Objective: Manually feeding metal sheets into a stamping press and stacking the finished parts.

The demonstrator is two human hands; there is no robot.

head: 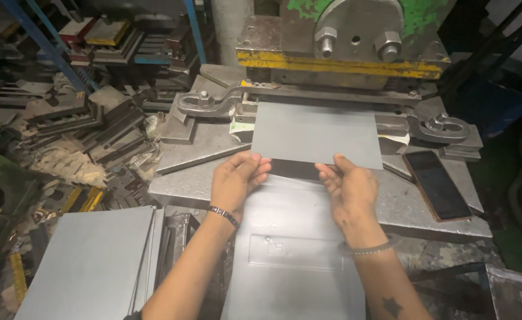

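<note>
Hands (237, 181) (348, 188) on grey sheet (317, 133), press bed (178, 188) beneath.

A worn steel press bed (403, 204) carries a flat grey sheet (317, 133) ahead of the hands, and a dark phone (437, 184) lies right of them.
</note>
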